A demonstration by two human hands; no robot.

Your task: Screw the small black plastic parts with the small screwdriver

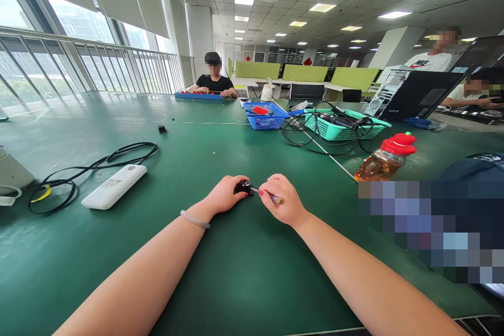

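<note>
My left hand [227,194] is closed round a small black part [244,187] on the green tabletop, thumb on the near side and fingers over the far side. My right hand [281,199] grips a thin screwdriver-like tool [279,200] with a brownish handle end. Its metal shaft points left and reaches the right side of the black part. Whether the tip sits inside the part is too small to tell. Much of the black part is hidden by my left fingers.
A white power bank-like block [115,187] and a looped black cable [74,189] lie left. A small black piece [162,129] lies beyond. Blue [264,117] and green baskets [334,131], a red-capped bottle [384,157] and a monitor [423,92] stand ahead and right. A person [214,81] sits opposite.
</note>
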